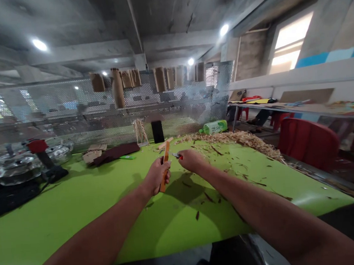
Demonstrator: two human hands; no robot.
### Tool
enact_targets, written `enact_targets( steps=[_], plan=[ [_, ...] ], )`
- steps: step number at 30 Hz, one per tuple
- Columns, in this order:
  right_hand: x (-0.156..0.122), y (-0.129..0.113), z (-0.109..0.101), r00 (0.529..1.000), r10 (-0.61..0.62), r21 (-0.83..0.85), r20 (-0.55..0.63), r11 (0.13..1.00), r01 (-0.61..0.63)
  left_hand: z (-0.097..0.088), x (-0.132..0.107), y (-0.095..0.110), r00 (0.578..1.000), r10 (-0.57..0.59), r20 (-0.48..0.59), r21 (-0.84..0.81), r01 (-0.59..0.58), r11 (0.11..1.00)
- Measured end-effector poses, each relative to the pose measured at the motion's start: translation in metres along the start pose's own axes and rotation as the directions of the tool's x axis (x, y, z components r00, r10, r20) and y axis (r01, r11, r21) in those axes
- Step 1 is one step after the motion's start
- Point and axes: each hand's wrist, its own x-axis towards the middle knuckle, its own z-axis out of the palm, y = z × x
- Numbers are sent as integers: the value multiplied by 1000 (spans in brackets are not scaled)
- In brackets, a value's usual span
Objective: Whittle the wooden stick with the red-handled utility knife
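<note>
My left hand [158, 177] is closed around a flat orange-brown wooden strip [166, 150], held upright and slightly tilted above the green tabletop [110, 216]. Just to its right, my right hand [192, 160] grips a small knife [176, 155]; a short metal blade and a bit of red handle show, and the fist hides the remainder. The blade points at the strip, and whether it touches is unclear. Behind the strip lies a pale piece of wood [165, 143]. Dark and light shavings [209, 197] are scattered under and beside my right forearm.
A heap of curled shavings [240, 138] runs along the back right, beside a green bottle [215, 127] on its side. A phone-like black slab [157, 131] leans on the perforated metal screen [178, 108]. Brown sheets [116, 153] and metal pots [15, 170] stand left; a red chair [308, 142] stands right.
</note>
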Motion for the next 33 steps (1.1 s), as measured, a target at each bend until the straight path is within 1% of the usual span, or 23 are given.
enact_targets(
  steps=[2,5,11,13,16,23,27,31,32,33],
  plan=[
    [-4,-8,0,1000,-24,-36,19,999,25,2,-1,1,1000,-3,11,0,3,1000],
    [-6,-12,0,999,-36,-79,16,996,37,5,-4,3,1000,-18,25,13,18,1000],
    [-5,-8,2,1000,-16,-134,15,991,18,10,-9,6,1000,-23,-13,75,24,997],
    [-3,-7,3,1000,-7,-147,3,989,7,12,-10,8,999,-33,-29,99,36,994],
    [1,-6,4,1000,7,-163,-23,987,-11,13,-10,10,999,-20,-28,111,23,994],
    [3,3,-1,996,6,-160,-85,987,-20,16,-12,8,1000,-18,-12,135,20,991],
    [6,4,-2,996,26,-152,-87,988,-40,18,-12,9,1000,-23,-10,134,24,991],
    [13,4,1,995,45,-142,-83,988,-57,17,-12,12,999,-39,-13,141,41,989],
    [16,8,1,994,67,-118,-80,990,-76,18,-15,12,999,-48,-13,146,49,988],
    [19,14,0,991,117,-82,-69,989,-123,19,-19,12,998,-55,-7,158,55,986]
  ],
)
